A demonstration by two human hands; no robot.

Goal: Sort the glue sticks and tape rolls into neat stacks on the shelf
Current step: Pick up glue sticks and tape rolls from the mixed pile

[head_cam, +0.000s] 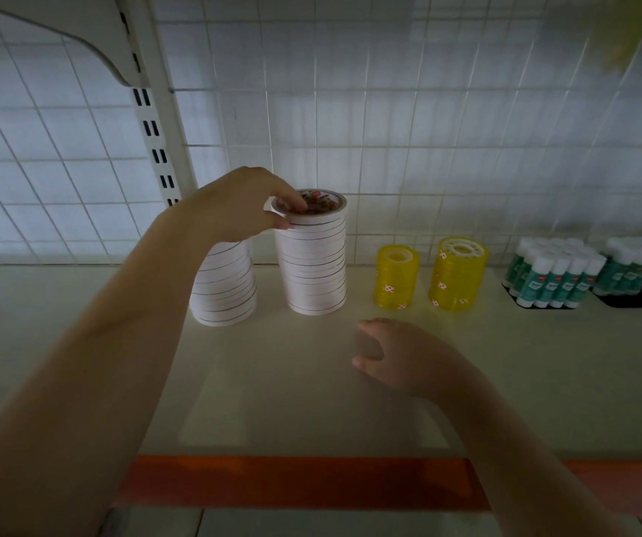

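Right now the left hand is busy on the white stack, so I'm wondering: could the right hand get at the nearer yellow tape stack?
Probably yes. The right hand hovers open over bare shelf, and nothing stands between it and the yellow tape stack just beyond it.

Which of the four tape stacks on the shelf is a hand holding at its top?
The taller white stack, second from the left. The left hand grips its top roll; the other white stack and both yellow stacks go untouched.

shelf (311,401); white tape stacks (317,265); yellow tape stacks (457,275); glue sticks (552,275)
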